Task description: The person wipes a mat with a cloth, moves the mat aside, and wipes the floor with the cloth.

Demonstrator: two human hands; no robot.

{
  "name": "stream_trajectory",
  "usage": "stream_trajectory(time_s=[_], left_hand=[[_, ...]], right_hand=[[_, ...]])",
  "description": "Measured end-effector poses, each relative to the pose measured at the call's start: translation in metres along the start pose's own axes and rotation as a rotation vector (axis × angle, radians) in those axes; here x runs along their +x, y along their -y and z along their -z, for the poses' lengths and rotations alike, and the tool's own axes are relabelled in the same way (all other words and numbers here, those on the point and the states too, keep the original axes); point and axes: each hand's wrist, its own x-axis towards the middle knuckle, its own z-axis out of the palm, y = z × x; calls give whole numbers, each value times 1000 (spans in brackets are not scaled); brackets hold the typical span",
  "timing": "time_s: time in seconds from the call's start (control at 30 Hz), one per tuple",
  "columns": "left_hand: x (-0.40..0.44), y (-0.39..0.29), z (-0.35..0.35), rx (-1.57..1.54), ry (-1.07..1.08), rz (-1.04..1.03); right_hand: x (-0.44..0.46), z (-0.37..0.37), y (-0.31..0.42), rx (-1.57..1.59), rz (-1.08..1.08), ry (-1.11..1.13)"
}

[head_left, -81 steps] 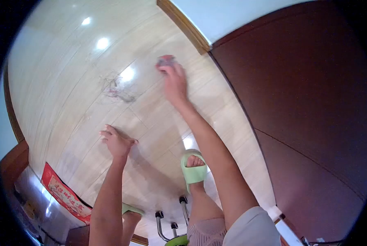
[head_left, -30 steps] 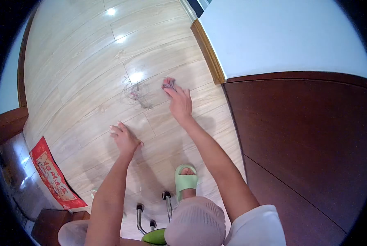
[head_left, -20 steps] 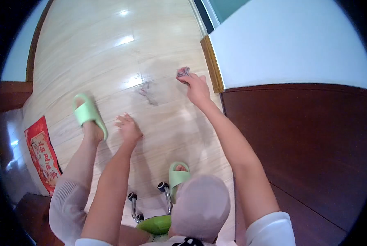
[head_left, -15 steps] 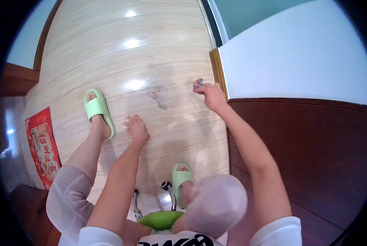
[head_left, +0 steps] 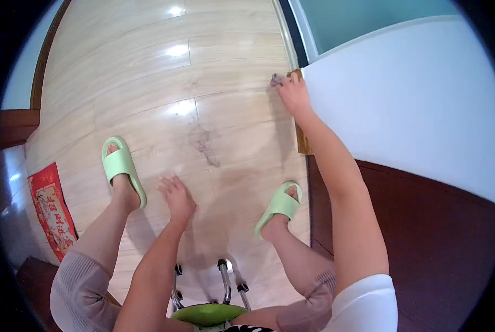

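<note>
My right hand (head_left: pixel 294 97) reaches to the wooden baseboard (head_left: pixel 304 138) below the white wall, its fingers pinched round a small crumpled grey wad (head_left: pixel 276 81). Whether the wad is cloth or paper I cannot tell. My left hand (head_left: pixel 178 198) is spread open, low over the floor near the left foot, with nothing in it. Between the two hands, thin dark strands like loose hair (head_left: pixel 205 148) lie in a patch on the wood-look floor (head_left: pixel 142 77).
Both feet wear green slippers, the left one (head_left: pixel 120 166) and the right one (head_left: pixel 283 205). Under me is a green stool seat (head_left: pixel 210 314) with chrome legs and casters. A red printed mat (head_left: pixel 52 210) lies at left. Dark red panelling (head_left: pixel 424 243) runs along the right.
My right hand has moved forward along the baseboard with the wad. My right foot has stepped forward. The view has shifted a little, and my left hand stays low over the floor.
</note>
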Motion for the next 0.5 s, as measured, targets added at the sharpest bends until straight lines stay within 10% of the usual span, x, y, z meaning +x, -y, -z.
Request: stream_trajectory(time_s=[0.5], left_hand=[[-2,2,8,100,11,-62]], right_hand=[[-65,-33,34,276,-510,-50]])
